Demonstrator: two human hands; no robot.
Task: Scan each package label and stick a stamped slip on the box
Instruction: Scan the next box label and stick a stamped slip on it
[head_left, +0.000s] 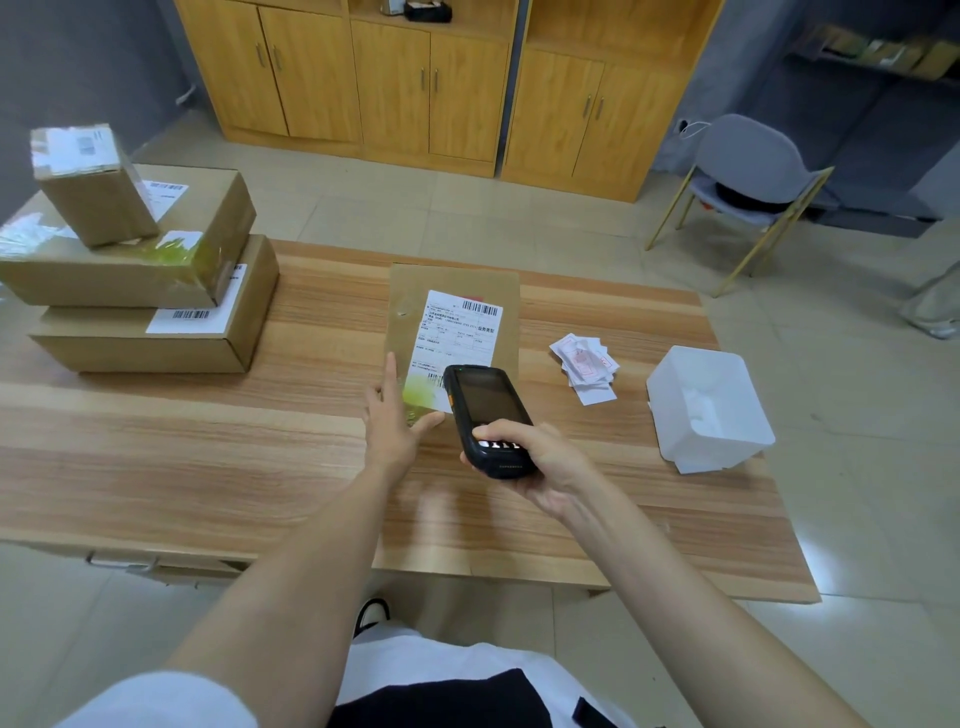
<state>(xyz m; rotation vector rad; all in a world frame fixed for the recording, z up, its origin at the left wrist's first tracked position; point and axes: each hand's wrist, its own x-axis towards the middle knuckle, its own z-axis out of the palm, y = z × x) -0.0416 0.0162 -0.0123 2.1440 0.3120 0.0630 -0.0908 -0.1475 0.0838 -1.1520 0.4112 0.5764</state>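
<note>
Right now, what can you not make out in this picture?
Head view only.
Hidden by the scanner: lower right of the label.
Too small: label text.
Blurred: red stamps on the slips.
Partly covered by the box above: lowest box label.
Dark: scanner screen.

label (457, 332) print unreadable, scanner (488, 415) covers corner

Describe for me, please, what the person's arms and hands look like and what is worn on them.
The left hand and right hand are bare: no gloves, rings, watch or bracelets show. The left forearm and right forearm are uncovered. A short white sleeve covers the left upper arm; no sleeve shows on the right arm.
</note>
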